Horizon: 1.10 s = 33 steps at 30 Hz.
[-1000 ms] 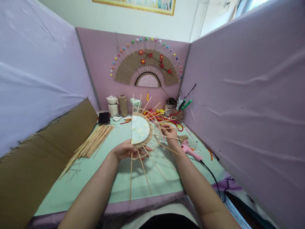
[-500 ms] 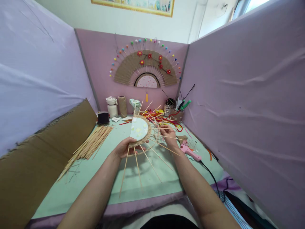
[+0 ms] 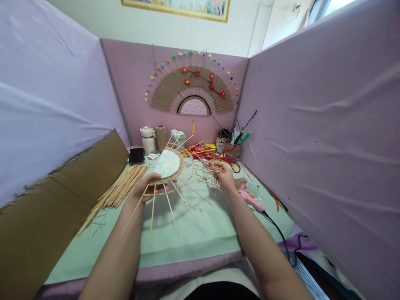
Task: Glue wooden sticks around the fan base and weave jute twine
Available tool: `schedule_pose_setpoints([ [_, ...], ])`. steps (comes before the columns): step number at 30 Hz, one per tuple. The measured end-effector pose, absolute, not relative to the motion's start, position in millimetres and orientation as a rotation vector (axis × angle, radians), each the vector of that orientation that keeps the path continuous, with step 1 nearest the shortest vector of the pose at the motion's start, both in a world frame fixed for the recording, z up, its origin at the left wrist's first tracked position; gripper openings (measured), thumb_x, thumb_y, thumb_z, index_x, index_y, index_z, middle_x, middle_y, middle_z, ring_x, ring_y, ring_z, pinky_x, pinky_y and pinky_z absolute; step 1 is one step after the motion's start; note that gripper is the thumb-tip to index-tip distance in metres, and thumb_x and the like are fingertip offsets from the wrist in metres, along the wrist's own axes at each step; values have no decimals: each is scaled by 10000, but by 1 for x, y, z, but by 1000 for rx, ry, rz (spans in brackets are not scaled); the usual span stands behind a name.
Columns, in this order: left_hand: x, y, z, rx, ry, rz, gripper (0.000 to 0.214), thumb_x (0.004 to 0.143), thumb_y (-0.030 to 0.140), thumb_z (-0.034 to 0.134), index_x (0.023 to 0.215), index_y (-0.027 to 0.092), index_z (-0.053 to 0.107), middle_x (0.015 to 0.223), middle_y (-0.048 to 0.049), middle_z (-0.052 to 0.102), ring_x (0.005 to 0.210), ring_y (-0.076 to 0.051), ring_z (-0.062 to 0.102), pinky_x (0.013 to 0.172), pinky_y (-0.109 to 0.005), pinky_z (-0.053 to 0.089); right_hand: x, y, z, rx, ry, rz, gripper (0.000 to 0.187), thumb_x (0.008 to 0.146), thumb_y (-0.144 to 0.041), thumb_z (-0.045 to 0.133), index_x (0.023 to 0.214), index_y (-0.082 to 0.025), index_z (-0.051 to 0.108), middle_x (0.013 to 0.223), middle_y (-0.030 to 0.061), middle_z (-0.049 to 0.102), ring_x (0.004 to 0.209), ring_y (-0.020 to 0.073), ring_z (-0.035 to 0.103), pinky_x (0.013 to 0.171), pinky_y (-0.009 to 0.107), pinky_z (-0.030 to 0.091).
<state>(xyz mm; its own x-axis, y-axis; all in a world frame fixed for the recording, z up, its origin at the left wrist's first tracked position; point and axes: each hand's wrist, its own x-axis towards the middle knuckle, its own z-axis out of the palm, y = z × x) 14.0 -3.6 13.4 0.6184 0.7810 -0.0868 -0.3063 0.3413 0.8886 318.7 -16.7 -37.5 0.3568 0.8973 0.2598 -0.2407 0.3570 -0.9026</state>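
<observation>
My left hand (image 3: 150, 187) grips the lower edge of a half-round fan frame (image 3: 168, 162), thumb on top and fingers beneath. The frame has a pale patterned centre, a woven tan border and thin wooden sticks spreading outward. A strand of tan twine (image 3: 203, 175) runs in loose loops between the frame and my right hand (image 3: 223, 177). The fingers of that hand are pinched together on the twine, to the right of the frame and close to the stick tips. Its exact grip is too small to make out.
A pink glue gun (image 3: 251, 201) with a black cable lies to the right. Loose sticks (image 3: 120, 185) are piled at left beside a cardboard sheet (image 3: 62, 200). Red and yellow cords (image 3: 212, 154), a white jar (image 3: 148, 139) and tool holders (image 3: 233, 152) stand behind. A finished fan (image 3: 165, 89) hangs on the panel.
My left hand has moved left with the fan frame, which now tilts more. My right hand stays nearly in place, slightly farther right, so the gap between it and the frame's border has widened.
</observation>
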Motion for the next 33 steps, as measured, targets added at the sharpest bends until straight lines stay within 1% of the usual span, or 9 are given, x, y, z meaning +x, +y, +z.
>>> schedule_pose_setpoints([
  [2,8,-2,15,978,590,797,640,744,192,552,1363,60,459,943,-199,729,520,-162,640,300,-146,366,321,-16,-37,-830,-858,1004,372,570,-342,796,838,-210,574,591,-72,513,476,71,386,466,219,279],
  [4,3,-1,17,962,617,828,643,743,187,556,1364,55,450,947,-205,727,520,-164,640,295,-145,364,323,-19,-34,-762,-840,1088,387,569,-344,807,842,-208,570,597,-74,500,479,63,380,462,211,281],
  [9,-2,-2,21,947,651,889,676,738,162,565,1387,58,406,954,-204,727,534,-169,652,295,-137,356,327,-27,-27,-693,-818,1191,397,602,-398,818,876,-240,577,574,-80,450,492,82,403,510,227,395],
  [12,-1,-4,22,980,676,895,690,735,171,569,1394,59,395,947,-196,730,531,-175,656,292,-146,356,331,-30,-24,-682,-792,1190,412,582,-411,834,862,-261,571,623,-61,509,544,105,470,565,260,459],
  [15,-1,-4,22,1001,679,881,700,730,182,572,1394,48,396,932,-198,730,520,-175,646,286,-150,347,332,-29,-23,-678,-778,1157,407,570,-377,842,848,-262,567,673,-50,554,572,106,493,571,258,464],
  [22,1,-6,19,1048,551,842,718,734,211,561,1410,48,380,908,-205,730,495,-166,619,288,-151,319,325,-19,-34,-750,-820,975,336,572,-323,817,798,-228,587,682,-45,585,594,100,528,572,240,420],
  [26,9,-11,14,1099,435,718,741,736,258,576,1422,69,372,960,-211,725,498,-170,633,278,-138,278,317,-16,-40,-815,-908,853,285,600,-308,794,799,-213,615,706,-24,614,623,117,539,574,243,403],
  [29,17,-15,8,1139,369,594,756,740,297,573,1423,44,370,996,-234,713,495,-177,643,268,-143,257,311,-17,-39,-830,-926,807,235,614,-294,773,771,-214,618,664,-34,598,582,107,501,569,245,389],
  [33,22,-17,0,1177,331,524,755,739,326,577,1400,7,399,968,-244,715,482,-186,645,276,-164,286,306,-20,-36,-830,-918,778,201,622,-285,759,753,-213,625,694,-25,620,629,116,530,617,257,408],
])
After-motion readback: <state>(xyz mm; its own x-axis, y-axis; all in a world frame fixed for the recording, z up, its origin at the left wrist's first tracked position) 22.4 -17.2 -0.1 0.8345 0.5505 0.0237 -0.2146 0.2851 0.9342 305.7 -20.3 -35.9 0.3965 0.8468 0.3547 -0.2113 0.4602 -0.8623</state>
